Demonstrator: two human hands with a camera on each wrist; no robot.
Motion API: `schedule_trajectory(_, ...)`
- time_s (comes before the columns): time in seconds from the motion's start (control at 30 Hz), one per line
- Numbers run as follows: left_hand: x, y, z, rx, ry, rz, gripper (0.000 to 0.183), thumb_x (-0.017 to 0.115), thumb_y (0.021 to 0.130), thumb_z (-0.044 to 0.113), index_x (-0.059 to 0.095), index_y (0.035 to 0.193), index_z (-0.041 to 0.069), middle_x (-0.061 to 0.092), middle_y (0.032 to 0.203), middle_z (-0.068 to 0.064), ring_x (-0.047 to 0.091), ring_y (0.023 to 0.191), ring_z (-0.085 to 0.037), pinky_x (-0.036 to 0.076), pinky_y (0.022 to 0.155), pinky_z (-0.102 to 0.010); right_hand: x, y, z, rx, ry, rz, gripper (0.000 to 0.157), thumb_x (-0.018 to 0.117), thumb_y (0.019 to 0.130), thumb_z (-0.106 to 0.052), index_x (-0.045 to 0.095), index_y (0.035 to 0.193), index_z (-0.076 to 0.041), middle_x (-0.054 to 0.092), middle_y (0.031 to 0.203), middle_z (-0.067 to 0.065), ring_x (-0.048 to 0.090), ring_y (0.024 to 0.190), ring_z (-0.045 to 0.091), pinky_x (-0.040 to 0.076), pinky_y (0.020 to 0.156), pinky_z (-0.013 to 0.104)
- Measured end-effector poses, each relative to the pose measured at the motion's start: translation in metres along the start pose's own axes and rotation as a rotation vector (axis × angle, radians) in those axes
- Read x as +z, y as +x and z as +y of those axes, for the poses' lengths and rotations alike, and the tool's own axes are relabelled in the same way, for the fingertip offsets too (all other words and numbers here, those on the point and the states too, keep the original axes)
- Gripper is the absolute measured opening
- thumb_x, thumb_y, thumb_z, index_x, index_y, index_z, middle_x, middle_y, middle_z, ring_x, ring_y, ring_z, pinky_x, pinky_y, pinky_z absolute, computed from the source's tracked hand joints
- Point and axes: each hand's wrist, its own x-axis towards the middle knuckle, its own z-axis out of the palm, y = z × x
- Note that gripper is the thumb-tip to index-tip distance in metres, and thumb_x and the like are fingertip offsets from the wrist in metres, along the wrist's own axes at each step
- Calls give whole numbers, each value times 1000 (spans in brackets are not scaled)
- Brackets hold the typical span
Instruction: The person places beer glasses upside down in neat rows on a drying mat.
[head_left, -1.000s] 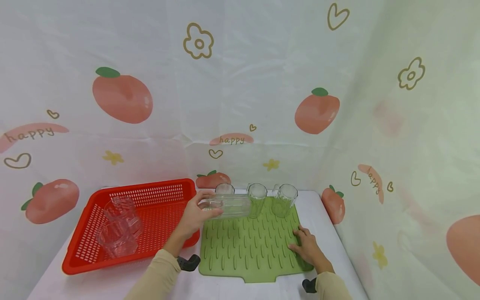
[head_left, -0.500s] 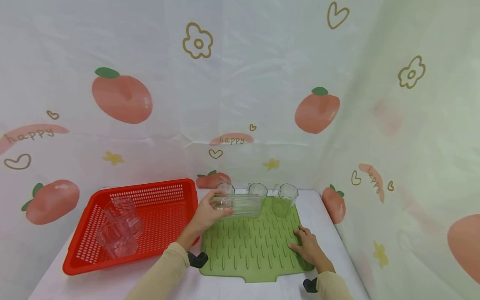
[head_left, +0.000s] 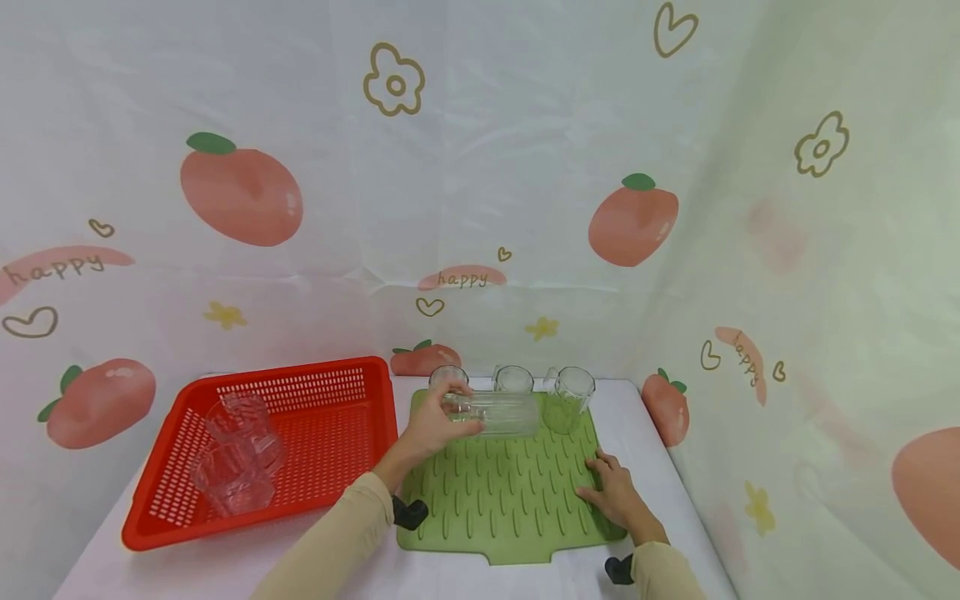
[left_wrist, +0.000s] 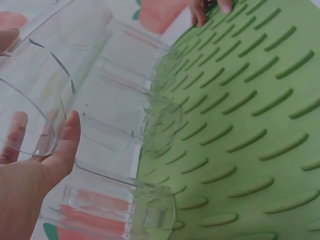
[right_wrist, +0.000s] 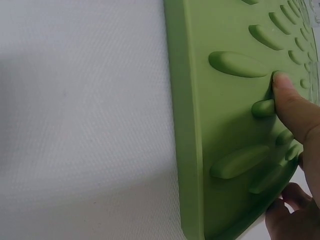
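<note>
My left hand (head_left: pixel 438 425) grips a clear drinking glass (head_left: pixel 517 414) near one end, thumb and fingers round it. The glass lies on its side in the air over the back of a green ridged drying mat (head_left: pixel 517 508), its other end pointing right. Behind it stand three clear glass mugs in a row: the left mug (head_left: pixel 448 377), the middle mug (head_left: pixel 514 378) and the right mug (head_left: pixel 570 400). The held glass partly hides the middle one. My right hand (head_left: pixel 617 493) holds the mat's right edge, the thumb (right_wrist: pixel 284 87) on its ridged top and the fingers at its side.
A red perforated basket (head_left: pixel 225 527) stands on the left, next to the mat. Clear faceted glasses (head_left: pixel 234 482) lie in its left half. A white cloth covers the table (head_left: pixel 442 579). Printed fabric walls (head_left: pixel 465 167) rise behind and on the right.
My left hand has carried the glass rightward over the mat, from near the left mug to in front of the middle one. My right hand stays on the mat's edge.
</note>
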Motion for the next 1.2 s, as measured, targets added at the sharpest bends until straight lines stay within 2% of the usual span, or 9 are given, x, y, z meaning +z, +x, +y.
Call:
schedule_trajectory(0.23, 9, 5, -4, -2, 30, -16, 49, 85, 81, 15, 54, 118, 10, 49, 131, -11, 63, 103, -27, 57, 74, -32, 2, 1, 3, 3, -20, 10, 65, 78, 89, -28, 53, 142, 3, 32, 159, 29, 39, 136, 54, 43, 106, 66)
schedule_trajectory(0.53, 29, 11, -9, -2, 66, -82, 47, 88, 78, 20, 57, 113, 19, 58, 128, -8, 62, 112, -32, 56, 74, -34, 4, 0, 4, 13, -24, 11, 66, 78, 90, -28, 53, 142, 3, 31, 160, 30, 38, 137, 54, 42, 107, 66)
schedule_trajectory(0.8, 44, 15, -13, -6, 97, -132, 46, 87, 80, 27, 56, 114, 22, 57, 132, -5, 59, 118, -31, 57, 78, -37, 4, -1, 3, 20, -14, 2, 66, 78, 90, -27, 52, 143, 4, 30, 160, 30, 36, 138, 54, 41, 107, 67)
schedule_trajectory(0.97, 51, 18, -12, -13, 101, -150, 47, 87, 80, 26, 57, 115, 23, 57, 134, -4, 58, 124, -34, 58, 84, -40, 4, 0, 4, 17, -17, -4, 66, 77, 90, -28, 52, 143, 3, 30, 160, 29, 37, 138, 54, 41, 107, 66)
schedule_trajectory(1.2, 61, 21, -15, -8, 73, -156, 47, 88, 80, 26, 56, 114, 24, 53, 136, -4, 56, 125, -33, 58, 80, -37, 2, 3, 3, 16, -30, -4, 65, 77, 91, -28, 53, 142, 2, 31, 160, 28, 36, 139, 55, 41, 108, 67)
